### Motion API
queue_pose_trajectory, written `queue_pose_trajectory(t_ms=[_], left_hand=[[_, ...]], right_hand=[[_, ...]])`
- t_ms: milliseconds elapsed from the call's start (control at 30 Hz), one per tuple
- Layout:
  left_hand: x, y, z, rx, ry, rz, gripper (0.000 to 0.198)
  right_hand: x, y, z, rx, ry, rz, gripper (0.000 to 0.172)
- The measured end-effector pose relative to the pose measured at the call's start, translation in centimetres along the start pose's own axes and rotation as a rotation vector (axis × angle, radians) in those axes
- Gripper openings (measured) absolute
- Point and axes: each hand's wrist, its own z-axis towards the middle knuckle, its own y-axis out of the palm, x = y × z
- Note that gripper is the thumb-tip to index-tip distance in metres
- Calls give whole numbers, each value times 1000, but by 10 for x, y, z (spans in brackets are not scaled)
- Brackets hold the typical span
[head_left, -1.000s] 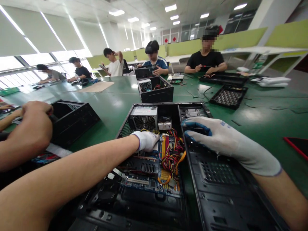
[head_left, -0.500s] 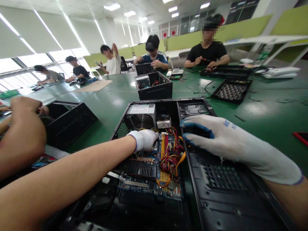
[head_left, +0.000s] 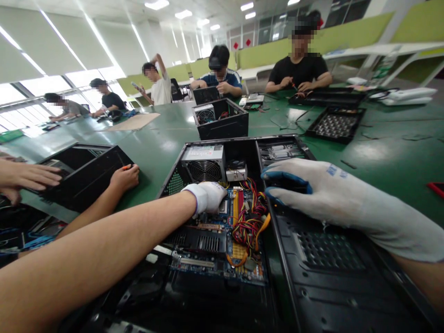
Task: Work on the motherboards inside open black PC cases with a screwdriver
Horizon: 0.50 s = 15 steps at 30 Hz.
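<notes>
My left hand (head_left: 209,196), in a white glove, reaches into an opened black computer case (head_left: 282,273). Its fingers are curled down over the blue motherboard (head_left: 222,268), beside the processor socket (head_left: 224,207). The fingertips and whatever they hold are hidden. Over the drive-bay side of the case lies my right hand (head_left: 312,189), gloved in white with blue-coated fingers. Its thumb and fingers are spread apart, their tips against the inner metal rail. A power supply (head_left: 203,164) sits at the far left corner of the case, and bundled coloured cables (head_left: 248,224) cover the board's right side.
At left, another person's hands (head_left: 125,178) are on a second black case (head_left: 86,175), one with an orange-handled tool. Across the green table (head_left: 166,143) stands another opened case (head_left: 222,120), with several people working behind. A black perforated panel (head_left: 336,124) lies at far right.
My hands stay nearly in place; the left shifts slightly, uncovering more of the processor socket. The neighbour's arm at left has moved away from the foreground, and their hands now rest on their case.
</notes>
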Motion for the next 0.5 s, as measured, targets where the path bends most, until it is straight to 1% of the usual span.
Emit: queue_pose_trajectory(t_ms=[500], left_hand=[[-5,9,9,16,11,10,43]], right_hand=[[1,0,-1,20,-41,37,45]])
